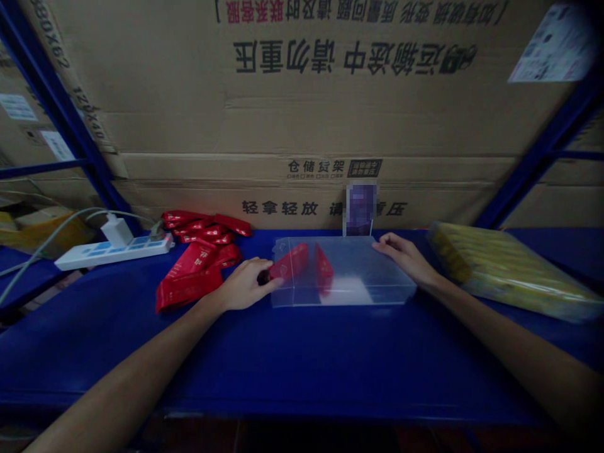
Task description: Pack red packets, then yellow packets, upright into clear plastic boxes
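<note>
Stacked cardboard cartons [302, 126] form the rear wall. The blue shelf [302, 358] carries all items. A yellow wrapped bundle [509, 270] lies at its right end. The clear plastic box [349, 280] lies flat at centre, close to the cartons. A pile of red packets [193, 274] sits just left of the box, with a white power strip [113, 251] further left.

The right hand [403, 255] is open, fingers extended on the box's far right corner. The left hand [245, 284] is curled, pinching one red packet [290, 261] at the box's left end. A second packet [324, 267] stands inside.
</note>
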### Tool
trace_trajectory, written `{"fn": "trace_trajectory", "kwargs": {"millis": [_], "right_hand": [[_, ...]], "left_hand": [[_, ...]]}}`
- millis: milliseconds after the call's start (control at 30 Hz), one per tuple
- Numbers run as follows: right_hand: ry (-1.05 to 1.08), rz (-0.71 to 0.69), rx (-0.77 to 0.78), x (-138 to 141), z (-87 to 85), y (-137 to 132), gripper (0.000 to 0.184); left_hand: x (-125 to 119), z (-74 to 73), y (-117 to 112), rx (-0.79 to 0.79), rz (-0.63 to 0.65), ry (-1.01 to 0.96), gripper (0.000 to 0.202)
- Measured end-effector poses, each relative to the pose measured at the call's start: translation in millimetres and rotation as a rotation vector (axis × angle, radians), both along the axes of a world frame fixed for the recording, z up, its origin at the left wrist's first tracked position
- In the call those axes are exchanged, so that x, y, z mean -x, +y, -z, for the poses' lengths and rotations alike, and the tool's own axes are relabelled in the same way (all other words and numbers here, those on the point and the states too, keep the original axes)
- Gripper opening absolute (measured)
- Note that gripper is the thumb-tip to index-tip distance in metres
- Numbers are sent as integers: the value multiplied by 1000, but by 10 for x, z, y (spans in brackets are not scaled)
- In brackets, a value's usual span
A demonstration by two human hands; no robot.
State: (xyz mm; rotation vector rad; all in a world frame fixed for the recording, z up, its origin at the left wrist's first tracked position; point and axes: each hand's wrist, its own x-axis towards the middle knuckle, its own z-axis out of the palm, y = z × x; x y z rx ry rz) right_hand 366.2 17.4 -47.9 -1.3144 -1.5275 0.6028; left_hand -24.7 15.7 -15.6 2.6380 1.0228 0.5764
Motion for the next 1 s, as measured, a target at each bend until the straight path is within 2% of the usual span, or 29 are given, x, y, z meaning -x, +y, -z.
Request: {"fn": "trace_trajectory", "kwargs": {"millis": [200,500,833,933,1000], "right_hand": [[24,-8,12,26,-20,-16,38],[13,-10,21,35,-32,-22,39],[-1,-8,-3,66,-59,-52,40],[7,-4,15,82,-77,-70,39],[18,-5,25,80,-75,-72,38]], "left_hand": [[-25,-17,-32,18,16,-64,47],[-50,-115,-98,115,139,27,38],[-56,-85,-142,-22,181,191,39],[9,-139,-76,-145,116,232,32],[113,-182,12,-242,-34,260,38]]}}
